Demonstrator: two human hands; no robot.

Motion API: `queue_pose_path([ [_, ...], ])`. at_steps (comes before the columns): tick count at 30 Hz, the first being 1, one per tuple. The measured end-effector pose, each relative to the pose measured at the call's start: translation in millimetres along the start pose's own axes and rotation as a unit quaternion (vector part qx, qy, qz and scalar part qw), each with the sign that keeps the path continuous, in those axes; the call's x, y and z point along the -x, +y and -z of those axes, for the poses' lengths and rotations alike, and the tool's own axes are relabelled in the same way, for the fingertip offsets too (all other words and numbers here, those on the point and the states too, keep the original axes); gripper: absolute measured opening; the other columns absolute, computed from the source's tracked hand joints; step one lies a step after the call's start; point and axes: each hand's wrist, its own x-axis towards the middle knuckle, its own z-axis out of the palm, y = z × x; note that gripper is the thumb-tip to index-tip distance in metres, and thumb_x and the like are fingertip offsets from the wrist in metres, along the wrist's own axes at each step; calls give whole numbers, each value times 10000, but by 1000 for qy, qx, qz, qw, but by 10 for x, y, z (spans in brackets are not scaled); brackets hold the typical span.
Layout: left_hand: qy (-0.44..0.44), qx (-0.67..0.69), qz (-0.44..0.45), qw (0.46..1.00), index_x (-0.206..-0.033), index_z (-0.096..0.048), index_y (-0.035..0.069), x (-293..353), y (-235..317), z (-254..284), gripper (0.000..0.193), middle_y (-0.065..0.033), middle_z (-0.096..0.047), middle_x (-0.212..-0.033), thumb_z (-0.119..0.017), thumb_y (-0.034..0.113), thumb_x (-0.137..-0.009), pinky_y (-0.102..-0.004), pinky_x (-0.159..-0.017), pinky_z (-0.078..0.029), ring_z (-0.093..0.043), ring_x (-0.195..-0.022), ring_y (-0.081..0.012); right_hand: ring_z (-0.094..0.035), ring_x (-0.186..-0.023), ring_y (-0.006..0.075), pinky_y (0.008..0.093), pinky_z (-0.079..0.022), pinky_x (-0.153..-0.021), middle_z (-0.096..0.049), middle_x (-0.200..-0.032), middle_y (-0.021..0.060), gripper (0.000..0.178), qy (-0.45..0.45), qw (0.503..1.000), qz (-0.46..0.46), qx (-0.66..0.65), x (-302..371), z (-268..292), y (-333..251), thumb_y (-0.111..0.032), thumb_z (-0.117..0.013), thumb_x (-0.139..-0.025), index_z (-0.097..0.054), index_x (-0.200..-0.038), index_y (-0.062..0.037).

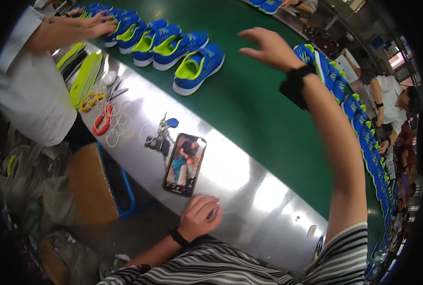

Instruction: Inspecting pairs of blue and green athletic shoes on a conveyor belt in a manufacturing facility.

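Observation:
My right hand reaches out over the green belt with its thumb and fingers apart and nothing between them. Left of it stands the nearest blue sneaker, with a yellow-green lining and white sole; a gap separates the two. My left hand rests at the near edge of the metal table, its fingers loosely curled and no object visible in them. Just beyond that hand a smartphone lies face up, its screen lit. Keys with a blue tag lie past the phone.
More blue sneakers line the belt's left side, by a co-worker's hands. Blue shoe uppers run along the right side. Orange-handled scissors, yellow-green insoles and loose bands lie on the metal table. A cardboard-covered stool stands left.

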Motion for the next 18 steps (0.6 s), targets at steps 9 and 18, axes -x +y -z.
queue_pose_path([
  [9, -8, 22, 31, 999, -821, -639, 33, -11, -48, -67, 171, -90, -653, -939, -715, 16, -670, -338, -768, -531, -641, -870, -262, -407, -1331, 247, 483, -362, -1030, -424, -1444, 36, 782, -2, 971, 159, 179, -897, -1501, -621, 7, -618, -751, -356, -1431, -278],
  [18, 1, 26, 34, 999, -813, -624, 7, 6, -62, -26, 145, -104, -643, -917, -700, 25, -690, -329, -777, -521, -623, -852, -259, -533, -1075, 188, 498, -318, -1054, -583, -996, -8, 262, -25, 962, 154, 223, -528, -1498, -496, -89, -570, -802, -678, -1026, -170],
])
